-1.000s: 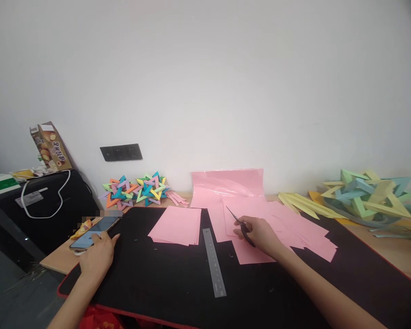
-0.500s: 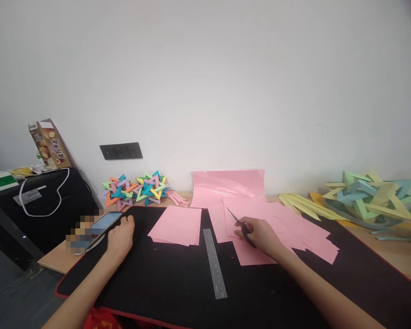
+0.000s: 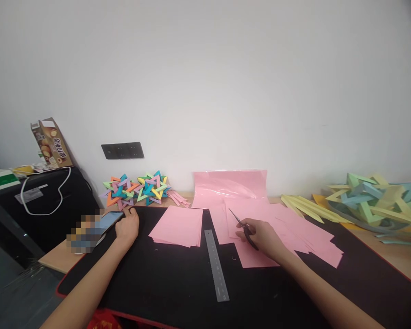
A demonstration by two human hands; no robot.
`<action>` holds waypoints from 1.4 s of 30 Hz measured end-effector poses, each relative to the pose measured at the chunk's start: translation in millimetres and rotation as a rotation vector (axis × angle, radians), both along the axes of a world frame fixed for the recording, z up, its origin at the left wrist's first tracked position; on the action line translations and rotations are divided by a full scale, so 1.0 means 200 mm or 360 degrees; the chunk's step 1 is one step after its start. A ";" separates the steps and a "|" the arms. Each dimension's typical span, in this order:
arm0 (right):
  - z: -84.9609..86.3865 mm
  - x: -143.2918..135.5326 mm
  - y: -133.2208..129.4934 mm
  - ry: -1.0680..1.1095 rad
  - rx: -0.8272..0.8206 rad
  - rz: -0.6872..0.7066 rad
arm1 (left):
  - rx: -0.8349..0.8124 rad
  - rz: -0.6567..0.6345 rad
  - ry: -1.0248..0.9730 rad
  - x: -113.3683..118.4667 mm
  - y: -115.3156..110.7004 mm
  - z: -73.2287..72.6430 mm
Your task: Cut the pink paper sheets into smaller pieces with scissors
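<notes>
My right hand (image 3: 262, 235) is closed around dark-handled scissors (image 3: 248, 232), held above the pink paper sheets (image 3: 256, 256) with the tips pointing up and left. The blades look shut or nearly so. At the left, my left hand (image 3: 127, 226) rests with curled fingers beside the phone (image 3: 106, 223), near the far edge of the black mat (image 3: 150, 283). What those fingers hold, if anything, is hidden. Between my hands lie a neat stack of pink squares (image 3: 178, 226) and a metal ruler (image 3: 216, 267).
Two multicoloured paper stars (image 3: 152, 187) and small pink folded strips (image 3: 178, 198) sit by the wall. A plastic-wrapped pink pack (image 3: 229, 185) leans there. Yellow folded strips (image 3: 306, 208) and a pale paper model (image 3: 373, 198) lie right. A snack box (image 3: 51, 144) stands far left.
My left hand has shifted slightly right and up along the phone, its index finger now more bent. The right hand still holds the scissors; the whole view has drifted slightly.
</notes>
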State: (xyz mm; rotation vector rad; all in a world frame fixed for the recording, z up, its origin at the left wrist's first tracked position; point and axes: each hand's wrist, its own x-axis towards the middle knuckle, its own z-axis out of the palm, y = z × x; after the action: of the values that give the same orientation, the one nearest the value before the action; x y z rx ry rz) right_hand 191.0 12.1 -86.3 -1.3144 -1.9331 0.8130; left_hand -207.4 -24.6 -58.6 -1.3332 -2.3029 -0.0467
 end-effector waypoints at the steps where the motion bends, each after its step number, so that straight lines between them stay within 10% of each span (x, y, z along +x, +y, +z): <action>1: 0.01 0.00 0.00 0.0066 -0.0042 0.0008 | 0.0009 -0.0018 -0.0014 0.00 0.00 0.00; 6: 0.05 -0.02 -0.02 0.0335 -0.0204 0.0046 | 0.0008 -0.0292 -0.0108 0.02 -0.04 0.02; 12: 0.04 -0.02 -0.02 0.0368 -0.0209 0.0039 | -0.0372 -0.1238 -0.0727 0.16 -0.12 0.03; 22: 0.03 -0.02 -0.02 0.0725 -0.0435 0.0030 | -0.0537 -0.1475 -0.1149 0.29 -0.21 0.12; 28: 0.07 -0.04 -0.04 0.0792 -0.0510 0.0076 | -0.0127 -0.1329 -0.1247 0.33 -0.19 0.12; 32: 0.13 -0.08 -0.08 0.0758 -0.0565 0.0180 | 0.0201 -0.1421 -0.1085 0.37 -0.17 0.09; 36: 0.15 -0.12 -0.10 0.0817 -0.0665 0.0388 | 0.0609 -0.1974 -0.0605 0.47 -0.20 0.05; 42: 0.09 -0.16 -0.11 0.0913 -0.0711 0.0216 | 0.0264 -0.2479 -0.0099 0.69 -0.32 0.08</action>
State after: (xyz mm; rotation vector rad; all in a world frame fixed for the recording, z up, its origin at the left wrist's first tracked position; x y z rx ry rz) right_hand 159.5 -9.1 -67.4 -1.0292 -1.4337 1.5640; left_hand -70.2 -88.2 -41.7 -2.6035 -0.7369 -0.7253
